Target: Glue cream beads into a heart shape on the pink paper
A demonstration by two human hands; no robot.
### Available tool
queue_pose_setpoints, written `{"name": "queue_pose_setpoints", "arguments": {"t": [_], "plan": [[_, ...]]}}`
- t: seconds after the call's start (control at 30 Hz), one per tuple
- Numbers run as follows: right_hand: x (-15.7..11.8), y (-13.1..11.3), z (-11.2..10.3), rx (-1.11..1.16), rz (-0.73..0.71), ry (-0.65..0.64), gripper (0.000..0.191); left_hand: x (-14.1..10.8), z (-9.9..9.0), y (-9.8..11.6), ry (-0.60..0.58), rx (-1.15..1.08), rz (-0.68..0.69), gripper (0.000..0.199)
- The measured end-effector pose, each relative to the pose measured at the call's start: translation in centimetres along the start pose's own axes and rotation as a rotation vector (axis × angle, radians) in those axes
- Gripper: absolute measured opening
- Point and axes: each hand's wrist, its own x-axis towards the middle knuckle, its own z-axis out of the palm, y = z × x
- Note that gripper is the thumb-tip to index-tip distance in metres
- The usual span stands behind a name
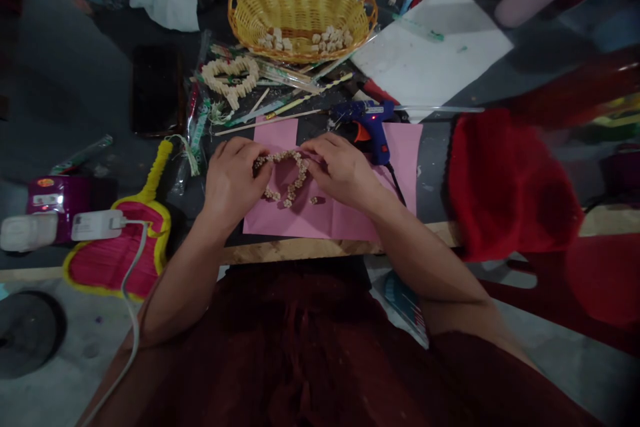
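A heart-like outline made of small beige clustered pieces (301, 173) lies over pink paper (330, 217). My left hand (236, 173) pinches its left side between thumb and fingers. At its upper right, the curled fingers of my right hand (343, 167) close on the outline; the exact grip is partly hidden. One loose beige piece (313, 200) rests on the paper below my right hand. Just beyond that hand lies a blue glue gun (375, 127) with an orange trigger, a lit red light and a clear stick in its back.
A yellow wicker basket (303, 10) holds more beige pieces. Near it are a stick-built heart (231, 80), white paper (435, 47) and a dark phone (157, 90). Left are a pink-yellow fan-shaped item (120, 247) and a charger with cable (97, 225); red cloth (505, 187) lies right.
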Motion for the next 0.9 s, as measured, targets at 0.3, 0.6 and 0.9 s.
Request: {"name": "queue_pose_setpoints", "arguments": {"t": [0.3,0.6,0.9], "plan": [[0.0,-0.1,0.0,0.002,0.011,-0.009,0.018,0.0,0.1,0.1,0.025,0.010,-0.015,0.018],[0.0,0.0,-0.1,0.012,0.002,0.002,0.021,-0.4,-1.1,-1.0,-0.002,-0.055,-0.028,0.026],[-0.1,0.0,0.1,0.019,0.011,0.014,0.020,-0.6,-1.1,-1.1,0.005,-0.029,-0.012,0.024]]}}
